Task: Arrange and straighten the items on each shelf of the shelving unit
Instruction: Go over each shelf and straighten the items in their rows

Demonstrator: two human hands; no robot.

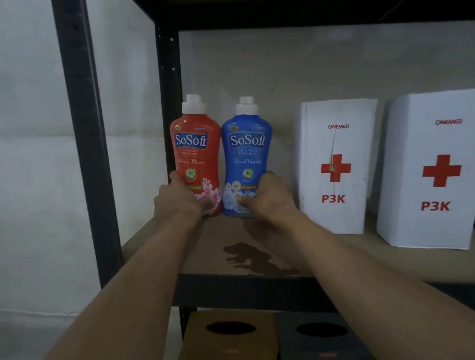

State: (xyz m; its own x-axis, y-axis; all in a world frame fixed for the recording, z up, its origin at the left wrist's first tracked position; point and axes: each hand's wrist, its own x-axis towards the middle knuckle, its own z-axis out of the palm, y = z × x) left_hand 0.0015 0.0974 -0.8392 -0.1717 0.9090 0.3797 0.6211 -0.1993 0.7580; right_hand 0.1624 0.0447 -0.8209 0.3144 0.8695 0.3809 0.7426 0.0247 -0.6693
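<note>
Head view, nearest first: a brown tissue box (224,352) and a dark tissue box (321,348) sit side by side on the lower shelf. Above them, both forearms reach over the wooden shelf (425,263), past a dark stain (250,257) on its board. The left hand (179,198) has its grip closed around the base of the red SoSoft bottle (199,160); the right hand (266,197) grips the base of the blue SoSoft bottle (250,159). Both bottles stand upright, touching, at the shelf's left end by the black post (171,97). Right of them stand two white P3K boxes (338,165), apart from each other.
</note>
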